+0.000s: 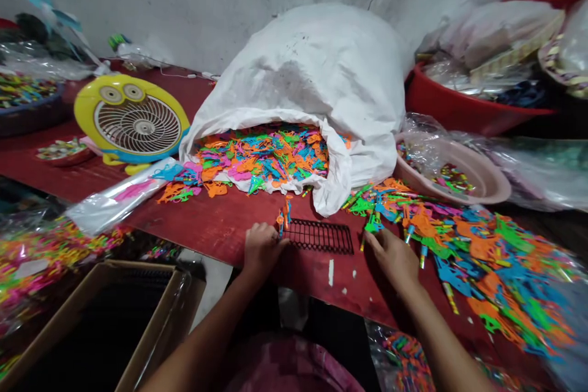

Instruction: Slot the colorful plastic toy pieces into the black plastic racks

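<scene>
A black plastic rack [320, 236] with many slots lies on the red table [220, 220] in front of me. My left hand [261, 246] rests at the rack's left end, fingers curled beside a small orange and blue toy piece [283, 218] standing in it. My right hand [390, 252] sits at the rack's right end, fingers reaching into a heap of bright plastic toy pieces [478, 251]. Whether it grips a piece is hidden. A white sack [316, 79] lies on its side behind the rack, spilling more coloured pieces [261, 156].
A yellow desk fan [131, 119] stands at the left, a clear plastic bag [114, 199] in front of it. A pink bowl [493, 180] and a red tub [459, 107] are at the right. An open cardboard box [151, 324] sits lower left.
</scene>
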`<state>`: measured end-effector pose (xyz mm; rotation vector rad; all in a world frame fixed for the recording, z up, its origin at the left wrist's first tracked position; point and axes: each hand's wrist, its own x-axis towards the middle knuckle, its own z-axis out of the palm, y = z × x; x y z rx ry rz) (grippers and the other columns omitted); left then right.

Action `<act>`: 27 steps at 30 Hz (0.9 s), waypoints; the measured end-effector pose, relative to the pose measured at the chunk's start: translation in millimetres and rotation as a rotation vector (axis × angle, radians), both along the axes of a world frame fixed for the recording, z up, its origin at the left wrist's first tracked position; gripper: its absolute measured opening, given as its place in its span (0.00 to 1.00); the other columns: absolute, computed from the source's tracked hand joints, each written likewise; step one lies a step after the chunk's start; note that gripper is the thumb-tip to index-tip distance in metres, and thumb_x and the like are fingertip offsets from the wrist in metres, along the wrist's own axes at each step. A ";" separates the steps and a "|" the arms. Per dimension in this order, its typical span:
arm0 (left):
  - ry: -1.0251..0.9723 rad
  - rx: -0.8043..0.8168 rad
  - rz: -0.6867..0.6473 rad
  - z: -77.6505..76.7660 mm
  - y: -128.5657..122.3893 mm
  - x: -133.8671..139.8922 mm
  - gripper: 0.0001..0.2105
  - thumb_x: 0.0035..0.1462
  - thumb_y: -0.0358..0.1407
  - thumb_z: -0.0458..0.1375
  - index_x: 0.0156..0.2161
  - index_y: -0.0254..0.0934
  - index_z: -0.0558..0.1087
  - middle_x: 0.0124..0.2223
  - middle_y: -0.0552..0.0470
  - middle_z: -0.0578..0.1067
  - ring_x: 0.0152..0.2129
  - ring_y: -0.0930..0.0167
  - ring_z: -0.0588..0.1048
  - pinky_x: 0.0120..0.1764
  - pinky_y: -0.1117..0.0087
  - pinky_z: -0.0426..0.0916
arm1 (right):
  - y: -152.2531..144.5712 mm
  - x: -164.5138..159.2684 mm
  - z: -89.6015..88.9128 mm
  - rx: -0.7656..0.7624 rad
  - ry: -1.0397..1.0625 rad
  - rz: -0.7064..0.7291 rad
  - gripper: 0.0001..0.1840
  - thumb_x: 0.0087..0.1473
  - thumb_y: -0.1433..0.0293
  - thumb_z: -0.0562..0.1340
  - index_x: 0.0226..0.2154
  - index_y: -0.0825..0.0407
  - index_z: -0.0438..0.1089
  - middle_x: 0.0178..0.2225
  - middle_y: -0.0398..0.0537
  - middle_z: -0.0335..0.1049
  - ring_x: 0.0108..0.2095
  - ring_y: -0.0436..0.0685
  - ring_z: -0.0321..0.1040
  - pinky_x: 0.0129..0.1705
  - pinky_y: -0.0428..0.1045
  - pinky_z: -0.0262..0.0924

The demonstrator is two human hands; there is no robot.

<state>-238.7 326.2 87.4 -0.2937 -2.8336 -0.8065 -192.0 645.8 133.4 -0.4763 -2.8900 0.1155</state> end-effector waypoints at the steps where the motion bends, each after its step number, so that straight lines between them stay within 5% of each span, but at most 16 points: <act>1: 0.007 -0.006 -0.007 0.5 3.6 4.9 0.15 0.56 0.44 0.62 0.26 0.38 0.65 0.30 0.51 0.70 0.32 0.65 0.66 0.34 0.66 0.53 | -4.9 -4.0 0.8 0.062 -0.058 -0.015 0.24 0.60 0.49 0.53 0.30 0.49 0.71 0.27 0.51 0.74 0.25 0.56 0.69 0.24 0.48 0.47; 6: 0.025 0.011 -0.022 1.7 13.1 22.5 0.14 0.57 0.46 0.61 0.28 0.39 0.68 0.30 0.50 0.71 0.32 0.63 0.67 0.34 0.64 0.55 | -18.7 -18.3 6.2 0.131 -0.233 -0.046 0.18 0.59 0.55 0.56 0.36 0.52 0.72 0.33 0.56 0.76 0.32 0.61 0.74 0.26 0.49 0.51; 11: 0.059 0.093 -0.092 -2.7 9.8 28.7 0.09 0.59 0.41 0.59 0.33 0.38 0.71 0.34 0.49 0.73 0.34 0.64 0.69 0.38 0.63 0.59 | 17.2 -8.6 5.9 -0.060 -0.236 -0.004 0.10 0.53 0.62 0.60 0.27 0.49 0.71 0.28 0.51 0.75 0.29 0.59 0.71 0.26 0.49 0.52; 13: 0.062 0.125 -0.114 -4.0 9.5 30.1 0.07 0.59 0.40 0.59 0.34 0.38 0.72 0.34 0.49 0.73 0.34 0.64 0.69 0.40 0.63 0.60 | 27.3 0.7 6.1 -0.288 -0.167 0.031 0.10 0.50 0.63 0.61 0.22 0.50 0.69 0.23 0.48 0.71 0.25 0.56 0.68 0.26 0.49 0.53; 15: 0.064 0.155 -0.130 -4.4 10.5 31.1 0.07 0.58 0.39 0.60 0.33 0.38 0.72 0.34 0.50 0.73 0.34 0.65 0.69 0.40 0.64 0.61 | 25.1 10.3 7.8 -0.672 -0.076 0.055 0.13 0.48 0.59 0.63 0.23 0.50 0.66 0.20 0.44 0.66 0.21 0.54 0.64 0.23 0.48 0.56; 19: 0.088 0.202 -0.142 -3.5 13.2 31.7 0.06 0.57 0.37 0.62 0.33 0.37 0.72 0.35 0.49 0.74 0.35 0.65 0.70 0.41 0.63 0.62 | -12.6 21.1 10.3 -1.344 0.083 0.072 0.19 0.42 0.57 0.71 0.29 0.51 0.66 0.23 0.40 0.68 0.22 0.51 0.67 0.26 0.47 0.65; 22: 0.088 0.222 -0.162 -2.2 11.8 31.2 0.06 0.55 0.37 0.64 0.33 0.36 0.73 0.35 0.49 0.74 0.36 0.64 0.71 0.41 0.63 0.62 | -48.9 18.7 4.0 -1.505 0.113 0.026 0.22 0.37 0.59 0.75 0.31 0.52 0.68 0.25 0.42 0.72 0.25 0.52 0.72 0.31 0.48 0.69; 27: 0.072 0.272 -0.255 -0.6 3.9 29.7 0.05 0.53 0.31 0.65 0.36 0.37 0.75 0.38 0.49 0.76 0.37 0.65 0.72 0.42 0.64 0.62 | -92.9 8.7 -15.6 -1.558 0.100 -0.044 0.25 0.35 0.56 0.75 0.33 0.54 0.75 0.30 0.50 0.78 0.31 0.57 0.76 0.38 0.52 0.72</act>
